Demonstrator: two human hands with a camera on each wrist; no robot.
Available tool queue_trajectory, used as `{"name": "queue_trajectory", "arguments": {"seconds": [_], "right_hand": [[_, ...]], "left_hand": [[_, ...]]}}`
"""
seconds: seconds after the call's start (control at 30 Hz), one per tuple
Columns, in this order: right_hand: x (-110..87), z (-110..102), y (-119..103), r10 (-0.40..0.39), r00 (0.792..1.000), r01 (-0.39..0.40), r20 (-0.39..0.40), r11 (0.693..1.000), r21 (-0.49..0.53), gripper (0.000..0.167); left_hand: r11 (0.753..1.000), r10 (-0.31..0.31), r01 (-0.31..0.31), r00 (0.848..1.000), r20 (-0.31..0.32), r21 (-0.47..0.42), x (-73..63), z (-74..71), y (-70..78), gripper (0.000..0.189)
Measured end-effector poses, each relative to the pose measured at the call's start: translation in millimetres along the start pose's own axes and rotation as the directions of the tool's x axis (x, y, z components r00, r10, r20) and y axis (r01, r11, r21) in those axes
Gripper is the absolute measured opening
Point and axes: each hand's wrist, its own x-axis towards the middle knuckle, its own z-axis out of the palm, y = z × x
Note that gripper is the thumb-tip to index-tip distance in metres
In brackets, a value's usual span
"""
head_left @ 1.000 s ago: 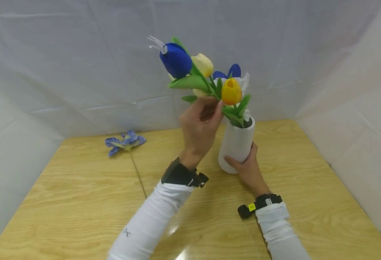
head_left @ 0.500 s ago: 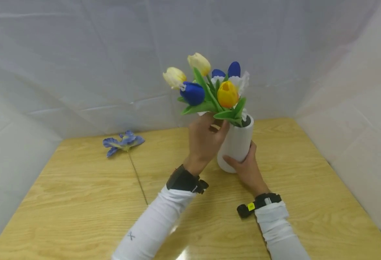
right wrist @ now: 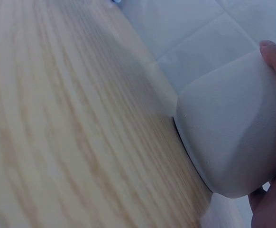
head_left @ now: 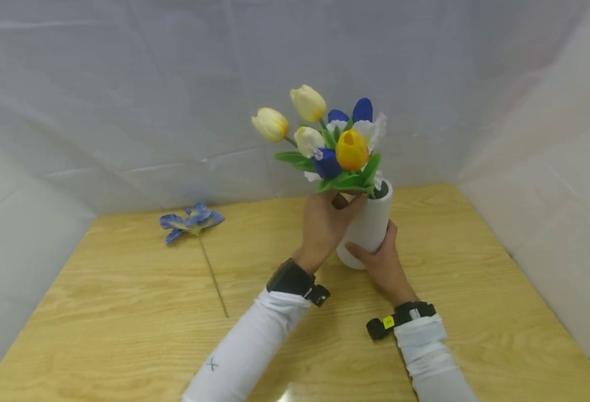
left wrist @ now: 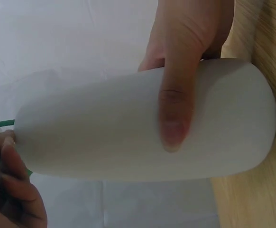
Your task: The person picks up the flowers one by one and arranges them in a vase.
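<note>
A white vase (head_left: 367,226) has its base at the wooden tabletop, and my right hand (head_left: 385,268) grips its lower part. In the left wrist view the right thumb (left wrist: 176,109) lies across the vase's side. At the vase's mouth, my left hand (head_left: 327,223) pinches the stem of a blue artificial tulip (head_left: 327,164) with white stamens; the stem itself is mostly hidden by the fingers. Cream tulips (head_left: 270,124), a yellow tulip (head_left: 352,151) and blue-and-white blooms (head_left: 362,110) fan out above the rim. The right wrist view catches the vase's bottom edge close against the wood.
A blue-violet artificial flower (head_left: 191,220) with a long thin stem lies on the left part of the table (head_left: 124,312). Pale sheeting (head_left: 174,111) hangs behind the table and along both sides.
The left hand has moved down and right with the blue tulip, bringing its bloom from high left to just beside the yellow tulip. The right hand stays on the vase.
</note>
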Motion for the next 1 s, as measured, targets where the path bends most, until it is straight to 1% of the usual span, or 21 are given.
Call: {"name": "queue_trajectory", "arguments": {"seconds": [0.1, 0.23, 0.37, 0.4, 0.5, 0.6, 0.73, 0.87, 1.0], "right_hand": [[-0.4, 2, 0, 0.0, 1.0, 0.0, 0.005, 1.0, -0.002, 0.1], [-0.9, 3, 2, 0.015, 1.0, -0.015, -0.007, 1.0, -0.014, 0.101], [-1.9, 3, 3, 0.031, 1.0, -0.031, -0.006, 0.999, -0.022, 0.101], [-1.9, 3, 3, 0.03, 1.0, -0.03, -0.004, 0.999, -0.025, 0.101], [-1.8, 3, 3, 0.035, 0.999, -0.035, 0.002, 0.999, -0.033, 0.101], [-1.6, 3, 3, 0.034, 0.999, -0.034, 0.0, 0.999, -0.041, 0.102], [-1.3, 2, 2, 0.049, 0.999, -0.049, 0.004, 0.998, -0.049, 0.103], [-1.0, 1, 3, 0.067, 0.998, -0.066, 0.01, 0.996, -0.051, 0.104], [-0.9, 0, 2, 0.055, 0.998, -0.054, 0.005, 0.997, -0.048, 0.102]], "left_hand": [[1.0, -0.019, 0.019, 1.0, 0.001, -0.019, -3.7, -2.0, -3.2, 0.021], [0.999, -0.036, 0.036, 0.999, 0.013, 0.015, -11.3, -4.9, -8.3, 0.022], [0.994, -0.099, 0.098, 0.995, 0.024, 0.043, -22.3, -10.4, -19.3, 0.023], [0.992, -0.117, 0.115, 0.993, 0.036, 0.047, -24.9, -12.7, -23.0, 0.023], [0.983, -0.161, 0.153, 0.984, 0.079, 0.099, -31.7, -22.6, -35.7, 0.022], [0.971, -0.193, 0.174, 0.975, 0.108, 0.167, -38.0, -34.2, -50.0, 0.022], [0.953, -0.216, 0.191, 0.973, 0.085, 0.234, -46.4, -49.5, -67.7, 0.021], [0.931, -0.245, 0.216, 0.967, 0.065, 0.293, -52.7, -63.7, -79.3, 0.02], [0.906, -0.281, 0.249, 0.959, 0.046, 0.343, -56.1, -78.5, -87.9, 0.022]]}}
